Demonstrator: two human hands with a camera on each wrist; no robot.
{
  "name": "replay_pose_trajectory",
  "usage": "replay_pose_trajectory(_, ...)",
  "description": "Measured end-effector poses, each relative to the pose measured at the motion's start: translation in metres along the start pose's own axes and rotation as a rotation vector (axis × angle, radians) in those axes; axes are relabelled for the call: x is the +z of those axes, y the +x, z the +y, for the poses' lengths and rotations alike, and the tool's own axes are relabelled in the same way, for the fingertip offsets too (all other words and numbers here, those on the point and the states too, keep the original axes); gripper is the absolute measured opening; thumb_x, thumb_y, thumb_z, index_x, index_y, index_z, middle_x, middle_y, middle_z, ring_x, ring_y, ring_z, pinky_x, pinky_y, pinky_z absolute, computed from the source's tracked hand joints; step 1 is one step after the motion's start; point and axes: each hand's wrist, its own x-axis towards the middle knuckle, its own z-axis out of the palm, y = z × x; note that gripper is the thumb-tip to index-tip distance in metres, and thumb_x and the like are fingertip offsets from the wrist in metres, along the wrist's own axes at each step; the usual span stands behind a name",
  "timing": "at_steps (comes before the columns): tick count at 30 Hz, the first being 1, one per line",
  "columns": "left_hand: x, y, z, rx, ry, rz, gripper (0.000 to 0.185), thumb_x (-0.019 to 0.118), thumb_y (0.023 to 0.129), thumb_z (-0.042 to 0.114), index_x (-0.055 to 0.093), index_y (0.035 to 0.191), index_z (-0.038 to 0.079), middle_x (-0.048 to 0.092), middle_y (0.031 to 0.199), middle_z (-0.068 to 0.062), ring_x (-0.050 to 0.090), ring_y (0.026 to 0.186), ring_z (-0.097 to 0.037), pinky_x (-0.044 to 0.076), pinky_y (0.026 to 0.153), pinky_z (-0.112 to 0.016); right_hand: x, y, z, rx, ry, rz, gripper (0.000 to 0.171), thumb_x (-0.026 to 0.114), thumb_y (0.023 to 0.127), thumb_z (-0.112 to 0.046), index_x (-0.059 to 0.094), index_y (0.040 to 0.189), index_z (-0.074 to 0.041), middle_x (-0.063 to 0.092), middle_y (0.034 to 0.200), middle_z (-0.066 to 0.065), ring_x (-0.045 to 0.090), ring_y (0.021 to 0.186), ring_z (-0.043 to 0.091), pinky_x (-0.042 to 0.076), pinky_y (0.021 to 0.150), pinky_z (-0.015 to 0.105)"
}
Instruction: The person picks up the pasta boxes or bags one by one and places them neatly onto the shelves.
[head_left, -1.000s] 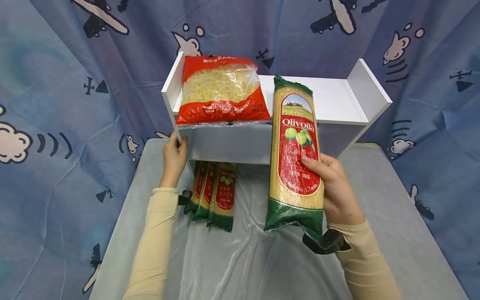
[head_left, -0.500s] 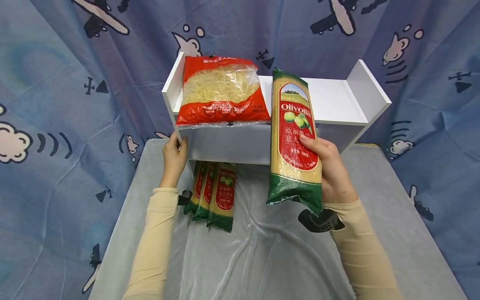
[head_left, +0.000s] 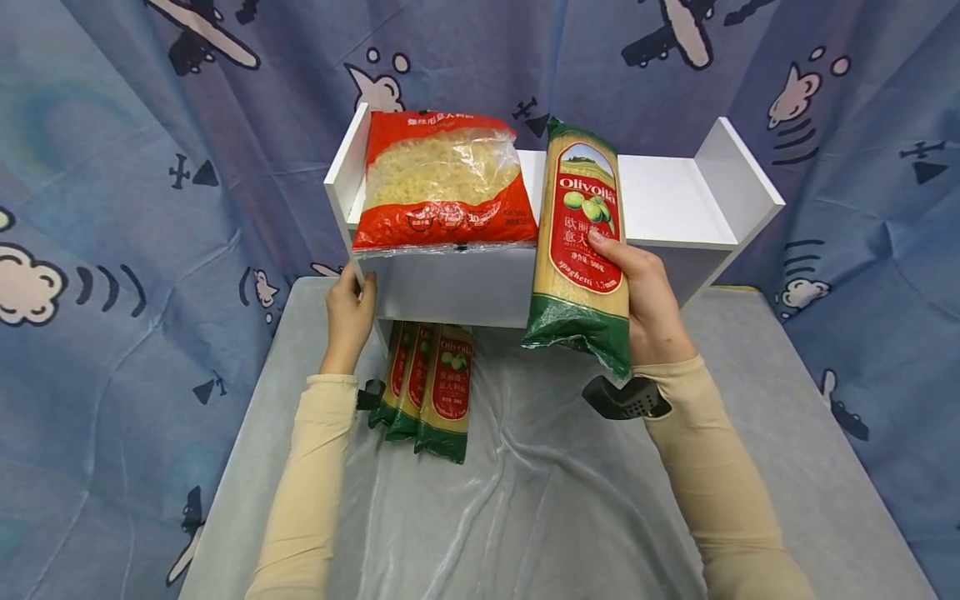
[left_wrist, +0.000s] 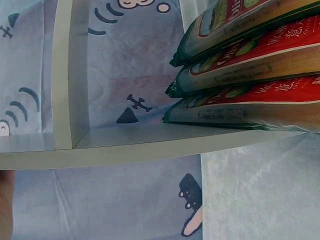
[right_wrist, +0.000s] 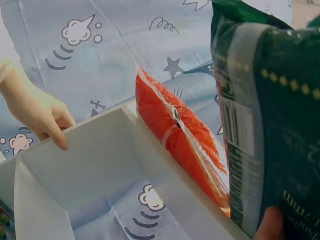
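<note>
Backdrop: Where the scene ends at the far side and on both flanks, we see a blue curtain (head_left: pixel 135 167) printed with clouds and aeroplanes.
Desk: we find it under a pale grey, wrinkled cloth (head_left: pixel 525 517), running from the near edge to the curtain.
Shelf: a white shelf unit (head_left: pixel 675 208) stands at the far middle of the desk, with an open top board between raised ends and a bay beneath.
Red bag: a red bag of short pasta (head_left: pixel 442 179) lies on the left part of the top board, its near edge hanging just over the front.
Held packet: the spaghetti packet (head_left: pixel 577 250) stands nearly upright in the air, just right of the red bag, its far end over the top board.
Lower packets: three more spaghetti packets (head_left: pixel 427 383) lie side by side, far ends in the lower bay, near ends on the cloth.
Right hand: our right hand (head_left: pixel 648 304) has its grip wrapped round the held packet's lower half.
Left hand: our left hand (head_left: pixel 347 312) rests its grip on the shelf's near left corner, fingers curled at the edge.
</note>
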Motion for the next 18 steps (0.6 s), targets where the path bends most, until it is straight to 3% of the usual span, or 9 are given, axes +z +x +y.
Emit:
replay_pose_trajectory(4, 0.001, 0.000, -0.001, 0.005, 0.007, 0.008, 0.026, 0.051, 0.094, 0.000, 0.057, 0.117, -0.010, 0.060, 0.115, -0.029, 0.057, 0.110, -0.040, 0.046, 0.092, -0.050, -0.003, 0.000, -0.001, 0.023, 0.013, -0.014, 0.029, 0.066, 0.088, -0.013, 0.056, 0.108, 0.005, 0.066, 0.095, 0.013, 0.069, 0.080, 0.022, 0.056, 0.073, 0.031)
replay_pose_trajectory(11, 0.001, -0.001, -0.003, 0.008, -0.005, -0.006, 0.027, 0.050, 0.095, 0.000, 0.057, 0.120, -0.008, 0.059, 0.119, -0.027, 0.055, 0.113, -0.039, 0.045, 0.095, -0.048, -0.016, -0.008, 0.002, 0.035, 0.041, -0.169, 0.030, 0.052, 0.097, -0.020, 0.052, 0.115, 0.003, 0.065, 0.099, 0.012, 0.067, 0.085, 0.020, 0.055, 0.074, 0.028)
replay_pose_trajectory(18, 0.000, 0.001, -0.002, 0.012, -0.017, -0.003, 0.026, 0.051, 0.094, 0.000, 0.057, 0.118, -0.009, 0.059, 0.118, -0.028, 0.055, 0.114, -0.039, 0.044, 0.095, -0.049, -0.020, -0.030, 0.008, -0.110, -0.181, -0.152, 0.023, 0.050, 0.098, -0.013, 0.069, 0.096, 0.000, 0.071, 0.084, 0.008, 0.068, 0.070, 0.012, 0.054, 0.062, 0.021)
